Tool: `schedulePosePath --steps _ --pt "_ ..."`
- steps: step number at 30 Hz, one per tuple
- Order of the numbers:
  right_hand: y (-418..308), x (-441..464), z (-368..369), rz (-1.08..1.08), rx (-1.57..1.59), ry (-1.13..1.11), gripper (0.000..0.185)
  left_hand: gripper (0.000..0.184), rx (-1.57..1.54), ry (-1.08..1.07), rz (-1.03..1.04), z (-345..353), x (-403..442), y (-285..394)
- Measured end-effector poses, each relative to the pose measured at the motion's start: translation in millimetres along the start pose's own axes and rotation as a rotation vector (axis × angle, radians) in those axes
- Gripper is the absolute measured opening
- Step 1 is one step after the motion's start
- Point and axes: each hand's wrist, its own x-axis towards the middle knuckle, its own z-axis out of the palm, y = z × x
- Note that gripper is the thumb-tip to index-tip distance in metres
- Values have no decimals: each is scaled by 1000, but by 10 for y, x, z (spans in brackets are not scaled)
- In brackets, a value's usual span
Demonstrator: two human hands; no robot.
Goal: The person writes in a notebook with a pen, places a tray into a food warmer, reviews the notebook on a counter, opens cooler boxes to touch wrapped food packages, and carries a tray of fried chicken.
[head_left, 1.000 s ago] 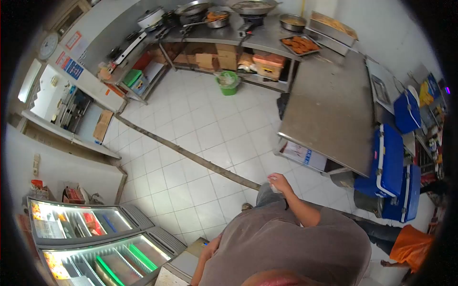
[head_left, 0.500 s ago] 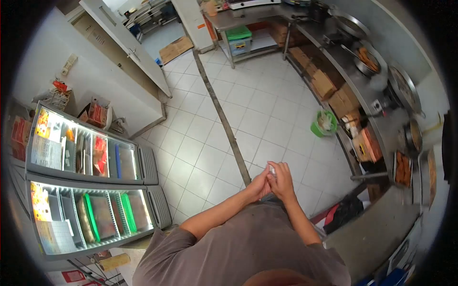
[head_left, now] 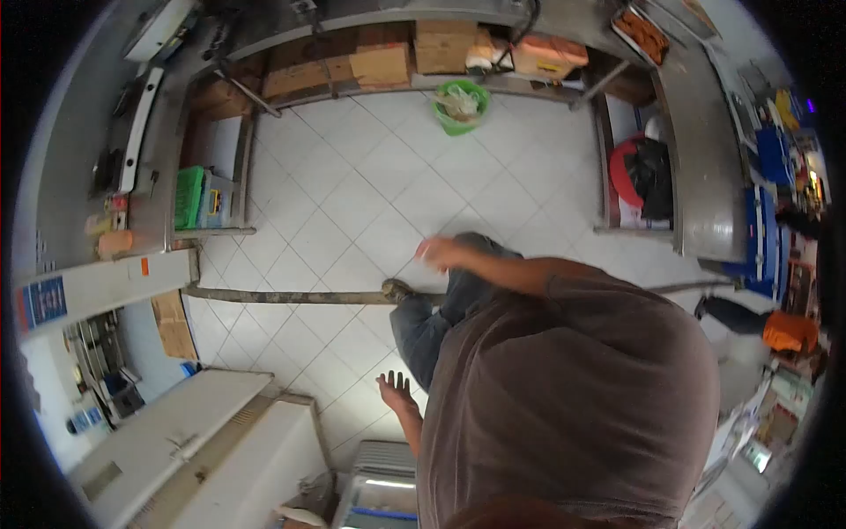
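My left hand (head_left: 397, 391) hangs over the tiled floor at the lower middle, palm partly showing and fingers spread, with nothing in it. Further up, my right hand (head_left: 441, 254) is raised in front of my body. It is blurred, and a pinkish-white patch shows at its fingers; what it holds, if anything, I cannot make out. Beneath the hands are my legs in grey trousers (head_left: 423, 331) and one shoe (head_left: 398, 289), which is on the dark floor strip (head_left: 300, 297).
A green bin (head_left: 460, 108) stands before the steel counter with cardboard boxes (head_left: 381, 66) below. At right are a steel table (head_left: 709, 176), blue coolers (head_left: 760, 238) and a person in orange (head_left: 790, 331). An open door (head_left: 176, 414) and a freezer (head_left: 381, 494) lie lower left.
My hands were together half a second ago and are now apart, the left one lower with its fingers spread. The view has turned, bringing the counter to the top and the freezer to the bottom edge.
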Motion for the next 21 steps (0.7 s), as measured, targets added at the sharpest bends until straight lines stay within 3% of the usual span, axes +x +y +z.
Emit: schedulePosePath --steps 1,4,6,9,11,13,15,18,20,21 --pt "244 276 -300 61 196 185 36 76 82 -43 34 -253 89 202" --pt "329 796 -1547 -133 675 626 49 74 301 -49 133 -514 208 940" --pt "-678 548 -2116 -60 930 929 82 73 345 -36 187 -529 350 1292" --pt "-970 478 -2762 313 832 1064 103 74 443 -122 201 34 221 1686" --pt "-779 288 -2804 116 1000 913 95 72 484 -191 204 519 197 1735" --pt "-132 79 -3092 12 970 564 77 72 508 -205 174 1225 216 1637" --pt "217 -484 -3358 135 751 569 55 69 505 -255 138 2032 165 1361" --pt "1380 -1314 -3810 25 426 704 39 63 541 -434 77 3383 -214 865" --pt "1597 -2100 -4228 129 398 780 36 61 739 -597 110 4304 -490 580" --pt "1562 -2534 -4420 218 530 834 35 59 882 -650 155 4733 -623 468"
